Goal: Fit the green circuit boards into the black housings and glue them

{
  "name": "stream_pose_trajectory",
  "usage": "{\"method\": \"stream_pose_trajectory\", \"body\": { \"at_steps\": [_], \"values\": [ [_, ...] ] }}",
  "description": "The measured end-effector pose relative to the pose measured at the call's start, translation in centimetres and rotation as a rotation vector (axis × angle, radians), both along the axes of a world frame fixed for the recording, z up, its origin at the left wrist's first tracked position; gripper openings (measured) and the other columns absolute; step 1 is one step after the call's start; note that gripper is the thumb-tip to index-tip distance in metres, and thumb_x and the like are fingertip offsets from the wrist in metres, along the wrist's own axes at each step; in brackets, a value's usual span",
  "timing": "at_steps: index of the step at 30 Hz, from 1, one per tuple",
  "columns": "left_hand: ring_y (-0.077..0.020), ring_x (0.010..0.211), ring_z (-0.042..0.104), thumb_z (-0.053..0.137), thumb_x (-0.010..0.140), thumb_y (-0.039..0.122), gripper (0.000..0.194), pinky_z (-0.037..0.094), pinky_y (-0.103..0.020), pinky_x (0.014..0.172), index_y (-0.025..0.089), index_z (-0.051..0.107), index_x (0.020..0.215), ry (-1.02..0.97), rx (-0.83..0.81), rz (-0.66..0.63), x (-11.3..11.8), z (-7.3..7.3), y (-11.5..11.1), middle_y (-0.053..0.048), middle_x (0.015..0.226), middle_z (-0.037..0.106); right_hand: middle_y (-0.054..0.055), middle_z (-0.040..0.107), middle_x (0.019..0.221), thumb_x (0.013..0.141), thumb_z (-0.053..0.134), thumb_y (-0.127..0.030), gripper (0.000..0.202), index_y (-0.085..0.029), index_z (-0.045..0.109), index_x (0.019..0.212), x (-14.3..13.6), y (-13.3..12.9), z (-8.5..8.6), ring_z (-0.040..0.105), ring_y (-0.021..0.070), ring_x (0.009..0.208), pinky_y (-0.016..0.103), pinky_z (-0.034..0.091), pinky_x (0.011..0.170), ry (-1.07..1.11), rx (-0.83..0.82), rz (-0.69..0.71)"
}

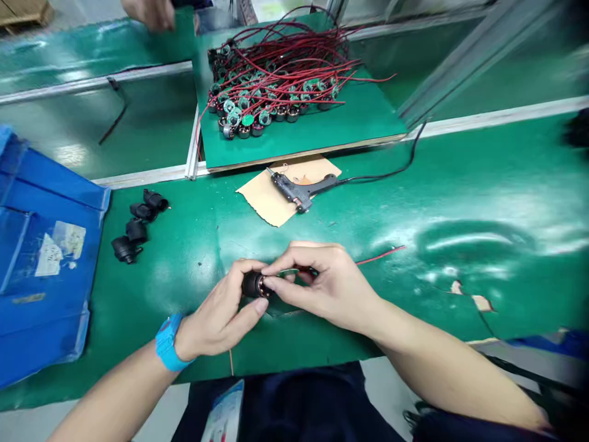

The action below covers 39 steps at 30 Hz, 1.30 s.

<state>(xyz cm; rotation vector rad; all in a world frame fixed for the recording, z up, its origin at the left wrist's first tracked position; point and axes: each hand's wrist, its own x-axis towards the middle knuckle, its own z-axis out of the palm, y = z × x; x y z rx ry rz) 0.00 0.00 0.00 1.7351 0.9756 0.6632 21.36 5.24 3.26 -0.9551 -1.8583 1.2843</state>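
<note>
My left hand (230,307), with a blue band at the wrist, is closed round a small black cylindrical housing (251,285) just above the green bench. Copper-coloured parts of a small motor (265,286) show at the housing's right end. My right hand (317,279) is closed, thumb and forefinger pinching at that end. A thin edge of a small green circuit board (289,271) shows between its fingers, mostly hidden. From under this hand a red wire (381,255) runs out to the right over the bench.
Several black housings (137,230) lie left, beside a blue bin (46,258). A glue gun (299,190) rests on cardboard (267,205), its black cable trailing right. Behind, a raised green board (368,116) bears many red-wired motors (276,92). Another person's hand (154,12) is at the far left.
</note>
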Motion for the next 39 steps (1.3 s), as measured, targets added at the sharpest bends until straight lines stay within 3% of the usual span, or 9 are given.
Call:
{"method": "stream_pose_trajectory", "body": {
  "at_steps": [7,15,18,21,24,28,32,39],
  "values": [
    [-0.0216,0.116,0.054,0.056,0.102,0.025,0.035,0.046,-0.035,0.101,0.026,0.047,0.135,-0.014,0.112,0.067,-0.5,-0.6,0.7,-0.009,0.125,0.054,-0.001,0.061,0.067,0.097,0.062,-0.032,0.022,-0.016,0.078,0.099,1.8,1.0,1.3,0.045,0.0091,0.056,0.023,0.035,0.05,-0.137,-0.116,0.079],
    [-0.0181,0.093,0.067,0.065,0.098,0.029,0.033,0.054,-0.03,0.081,0.027,0.051,0.128,-0.009,0.077,0.096,-0.8,-0.8,0.6,-0.004,0.107,0.067,0.002,0.064,0.085,0.099,0.061,-0.026,0.022,-0.018,0.074,0.115,1.8,1.0,0.3,0.055,0.0095,0.068,0.022,0.044,0.062,-0.143,0.095,0.116],
    [-0.0271,0.122,0.064,0.064,0.099,0.029,0.033,0.049,-0.043,0.103,0.028,0.052,0.13,0.127,0.223,0.102,-1.0,-1.3,1.2,-0.008,0.124,0.069,-0.001,0.065,0.085,0.095,0.063,-0.02,0.029,-0.02,0.07,0.123,2.1,1.5,0.1,0.053,0.0087,0.065,0.021,0.042,0.058,-0.16,0.032,0.144],
    [-0.0343,0.141,0.051,0.061,0.1,0.027,0.031,0.03,-0.063,0.119,0.026,0.051,0.129,0.333,0.349,-0.028,-0.9,-2.0,2.2,-0.01,0.133,0.068,-0.004,0.061,0.079,0.091,0.062,-0.014,0.038,-0.021,0.066,0.128,2.2,2.2,-0.4,0.048,0.0081,0.058,0.022,0.039,0.054,-0.213,-0.062,0.211],
    [-0.0308,0.139,0.054,0.056,0.102,0.025,0.028,0.04,-0.056,0.115,0.024,0.049,0.129,0.29,0.366,-0.027,-0.6,-2.2,2.5,-0.012,0.13,0.068,-0.005,0.055,0.076,0.091,0.061,-0.016,0.037,-0.021,0.064,0.128,2.1,2.5,-1.1,0.045,0.0084,0.059,0.023,0.037,0.055,-0.173,-0.186,0.248],
    [-0.0249,0.124,0.059,0.049,0.103,0.019,0.037,0.052,-0.042,0.102,0.023,0.04,0.139,0.178,0.358,-0.012,-0.4,-1.9,1.8,-0.015,0.13,0.06,-0.005,0.049,0.079,0.09,0.068,-0.026,0.033,-0.021,0.063,0.122,1.2,2.0,-1.6,0.041,0.0081,0.061,0.023,0.034,0.054,0.048,-0.392,0.244],
    [-0.0245,0.112,0.058,0.047,0.1,0.013,0.044,0.055,-0.042,0.095,0.022,0.033,0.14,0.197,0.367,0.008,-0.3,-1.3,1.5,-0.015,0.124,0.053,-0.007,0.04,0.076,0.085,0.075,-0.024,0.037,-0.023,0.061,0.12,0.2,1.3,-1.9,0.039,0.0088,0.064,0.022,0.034,0.056,0.102,-0.414,0.196],
    [-0.0208,0.095,0.055,0.05,0.094,0.006,0.043,0.056,-0.036,0.082,0.018,0.036,0.133,0.189,0.457,-0.019,-0.2,-1.2,1.2,-0.01,0.108,0.052,-0.004,0.049,0.084,0.089,0.073,-0.033,0.033,-0.025,0.06,0.119,-0.2,0.8,-2.2,0.044,0.0086,0.065,0.022,0.037,0.055,0.135,-0.462,0.23]
  ]
}}
